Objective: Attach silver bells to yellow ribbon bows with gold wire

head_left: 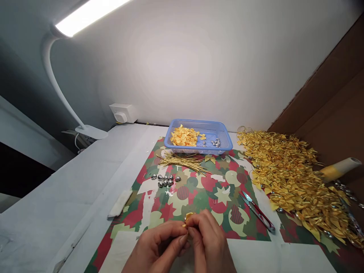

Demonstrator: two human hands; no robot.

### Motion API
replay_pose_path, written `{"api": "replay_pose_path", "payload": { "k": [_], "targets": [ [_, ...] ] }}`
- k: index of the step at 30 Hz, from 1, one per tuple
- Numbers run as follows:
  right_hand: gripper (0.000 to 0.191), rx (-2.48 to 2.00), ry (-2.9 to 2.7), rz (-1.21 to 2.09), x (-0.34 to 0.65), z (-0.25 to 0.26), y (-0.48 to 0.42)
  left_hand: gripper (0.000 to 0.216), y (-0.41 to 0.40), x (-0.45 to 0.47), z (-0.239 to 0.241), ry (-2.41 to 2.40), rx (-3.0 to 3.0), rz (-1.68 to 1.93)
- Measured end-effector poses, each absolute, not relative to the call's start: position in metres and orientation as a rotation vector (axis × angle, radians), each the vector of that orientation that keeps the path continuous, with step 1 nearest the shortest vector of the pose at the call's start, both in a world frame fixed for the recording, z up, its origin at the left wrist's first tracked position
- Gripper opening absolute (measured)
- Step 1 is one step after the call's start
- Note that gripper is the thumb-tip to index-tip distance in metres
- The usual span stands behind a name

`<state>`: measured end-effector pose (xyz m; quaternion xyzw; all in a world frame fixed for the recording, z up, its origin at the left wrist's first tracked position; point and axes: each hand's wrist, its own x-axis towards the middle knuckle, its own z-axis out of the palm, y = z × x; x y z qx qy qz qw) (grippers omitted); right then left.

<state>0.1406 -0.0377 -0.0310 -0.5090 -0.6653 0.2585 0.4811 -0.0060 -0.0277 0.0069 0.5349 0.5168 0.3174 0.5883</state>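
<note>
Close together at the front edge of the patterned paper, my left hand (162, 244) and my right hand (206, 239) meet fingertip to fingertip. Both are closed in a pinch on a small yellow petal piece (189, 216), whose top shows above the fingers. A bit of something shiny sits at its edge, too small to make out. Beyond the hands lie several silver jingle bells (165, 181) and a bundle of gold glitter wire stems (183, 162). One loose yellow petal piece (210, 159) rests right of the stems.
A blue plastic basket (199, 148) at the back holds yellow petals (184, 135) and silver bells (216, 142). Red-handled thread snips (257, 211) lie to the right. A large heap of gold pieces (287, 174) covers the right side. A white lamp (64, 91) stands left.
</note>
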Motion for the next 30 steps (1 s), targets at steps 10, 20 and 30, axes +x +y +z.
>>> {"api": "replay_pose_path", "payload": {
  "k": [10, 20, 30],
  "targets": [
    [0.015, -1.397, -1.571, 0.71, 0.135, -0.028, -0.042, 0.029, -0.034, 0.004, 0.01, 1.217, 1.215, 0.765],
    [0.032, -1.113, -0.922, 1.243, 0.137, -0.035, -0.038, 0.043, -0.034, 0.009, 0.004, 1.1, 0.955, 0.656],
    [0.025, -0.933, -0.791, 1.463, 0.164, -0.027, -0.031, 0.034, -0.042, -0.003, 0.01, 1.108, 0.725, 0.714]
  ]
}}
